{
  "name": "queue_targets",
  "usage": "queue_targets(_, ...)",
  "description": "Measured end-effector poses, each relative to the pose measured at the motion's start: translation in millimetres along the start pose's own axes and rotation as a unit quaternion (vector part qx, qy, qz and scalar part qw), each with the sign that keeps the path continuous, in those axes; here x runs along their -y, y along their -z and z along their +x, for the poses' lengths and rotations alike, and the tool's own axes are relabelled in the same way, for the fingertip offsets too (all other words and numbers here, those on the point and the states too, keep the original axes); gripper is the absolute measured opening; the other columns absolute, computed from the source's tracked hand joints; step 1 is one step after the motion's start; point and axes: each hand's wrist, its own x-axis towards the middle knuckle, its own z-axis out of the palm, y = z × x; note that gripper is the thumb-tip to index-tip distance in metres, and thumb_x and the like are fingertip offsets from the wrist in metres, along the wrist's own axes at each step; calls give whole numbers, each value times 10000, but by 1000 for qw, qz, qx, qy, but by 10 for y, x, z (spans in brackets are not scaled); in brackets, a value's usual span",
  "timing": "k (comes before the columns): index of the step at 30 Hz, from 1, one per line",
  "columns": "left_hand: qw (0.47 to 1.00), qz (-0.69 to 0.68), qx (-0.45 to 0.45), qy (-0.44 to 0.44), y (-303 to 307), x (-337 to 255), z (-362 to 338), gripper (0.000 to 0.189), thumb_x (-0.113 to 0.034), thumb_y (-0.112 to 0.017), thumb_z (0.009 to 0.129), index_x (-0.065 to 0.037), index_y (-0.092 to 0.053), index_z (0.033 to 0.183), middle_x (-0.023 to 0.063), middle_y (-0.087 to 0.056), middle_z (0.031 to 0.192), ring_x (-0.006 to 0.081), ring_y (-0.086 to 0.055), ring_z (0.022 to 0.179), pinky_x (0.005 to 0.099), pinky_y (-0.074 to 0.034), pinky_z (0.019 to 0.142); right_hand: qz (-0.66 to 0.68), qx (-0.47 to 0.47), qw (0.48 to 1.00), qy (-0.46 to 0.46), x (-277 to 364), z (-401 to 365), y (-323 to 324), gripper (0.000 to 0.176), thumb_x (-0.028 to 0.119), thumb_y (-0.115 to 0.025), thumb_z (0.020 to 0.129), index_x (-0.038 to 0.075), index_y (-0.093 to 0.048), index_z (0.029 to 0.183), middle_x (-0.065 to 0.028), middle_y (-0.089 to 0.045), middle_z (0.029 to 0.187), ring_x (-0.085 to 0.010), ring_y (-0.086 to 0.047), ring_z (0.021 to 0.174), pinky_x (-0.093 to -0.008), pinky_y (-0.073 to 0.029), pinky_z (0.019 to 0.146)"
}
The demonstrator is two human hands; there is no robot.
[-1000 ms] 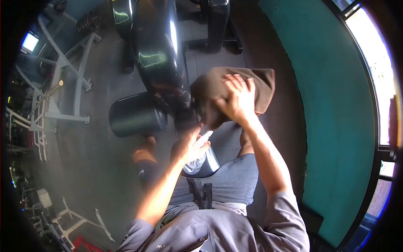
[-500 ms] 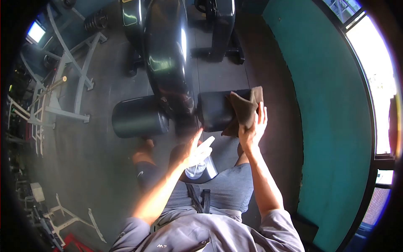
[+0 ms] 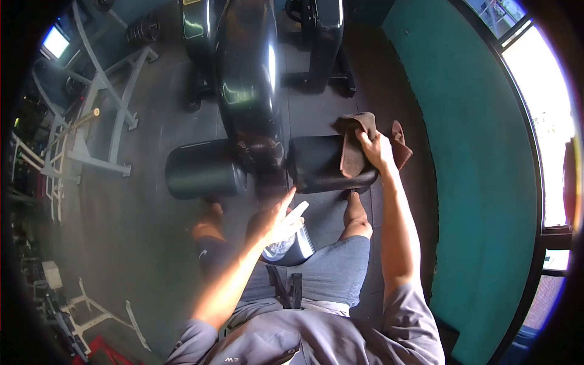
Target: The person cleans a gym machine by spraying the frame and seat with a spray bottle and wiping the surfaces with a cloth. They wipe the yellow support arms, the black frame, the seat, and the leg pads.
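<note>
My left hand (image 3: 274,224) is wrapped round a clear spray bottle (image 3: 281,249) with a white top, held above my lap. Its index finger points forward, the tip close to the inner end of the right black roller pad (image 3: 316,164). In my right hand (image 3: 378,151) is a bunched brown cloth (image 3: 353,152), resting over the outer end of that same pad. One corner of the cloth hangs out past the hand on the right. The matching left roller pad (image 3: 204,169) is on the other side of the glossy black machine column (image 3: 246,67).
Light-coloured gym frames (image 3: 115,121) stand on the left over dark floor tiles (image 3: 152,243). A teal wall (image 3: 480,170) with a bright window (image 3: 541,109) runs along the right. My knees are on either side of the seat end.
My right hand has swung from the pad's outer end up onto its top, with the brown cloth turned and refolded in it. The left hand and spray bottle stay nearly in place.
</note>
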Motion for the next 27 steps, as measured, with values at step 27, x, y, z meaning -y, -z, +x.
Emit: queue_targets(27, 994, -24, -103, -27, -150, 226, 31, 647, -153, -734, 837, -28, -472, 1415, 191, -634, 1135, 260, -647, 844, 374, -538, 759, -120, -293, 939, 136, 270, -908, -714, 614, 179, -712, 753, -43, -552, 1303, -221, -465, 1451, -525, -311, 1383, -660, -258, 1120)
